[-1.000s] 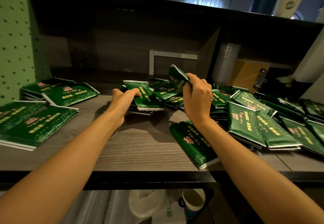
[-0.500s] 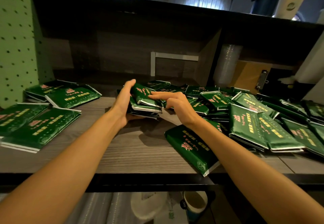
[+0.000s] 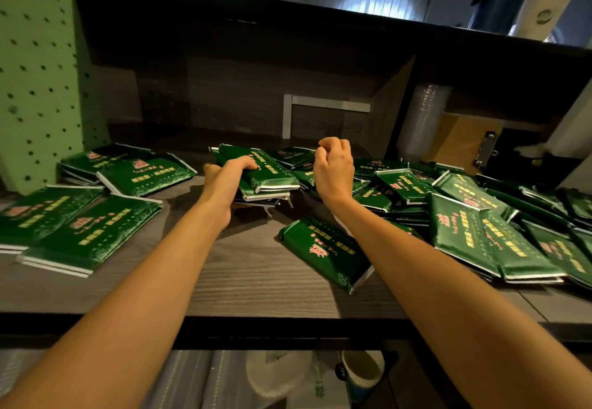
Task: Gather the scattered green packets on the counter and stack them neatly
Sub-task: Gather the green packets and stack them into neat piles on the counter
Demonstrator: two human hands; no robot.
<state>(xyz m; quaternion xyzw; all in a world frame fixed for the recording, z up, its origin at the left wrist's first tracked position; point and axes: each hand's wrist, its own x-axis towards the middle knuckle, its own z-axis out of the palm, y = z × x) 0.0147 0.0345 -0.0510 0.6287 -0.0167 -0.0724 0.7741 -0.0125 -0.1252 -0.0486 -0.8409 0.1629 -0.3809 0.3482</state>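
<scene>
The left hand (image 3: 229, 178) gripped a small stack of green packets (image 3: 266, 181) near the middle of the counter (image 3: 250, 277), toward its back edge. The thumb lay on the top packet and the fingers were wrapped round the stack's left end. The stack's white-edged sides were roughly lined up and faced the front edge. The right hand (image 3: 333, 168) hung just to the right of that stack, raised above the packets, its fingers curled into a loose fist with nothing visible in it.

A loose packet (image 3: 326, 251) lay alone and askew near the front edge, partly under the right forearm. To its right, a heap of packets (image 3: 464, 216) spread over the whole right side of the counter, overlapping at all angles (some tilted on others, some flat). Along the left edge sat four tidy stacks: two side by side near the front left corner (image 3: 86, 235) and two more behind them (image 3: 144, 173), toward the back left corner.

A green pegboard (image 3: 35, 72) rose at the left edge. A sleeve of clear plastic cups (image 3: 423, 120) and a clipboard (image 3: 464, 142) stood against the back on the right. A paper cup (image 3: 362, 373) sat below the counter.
</scene>
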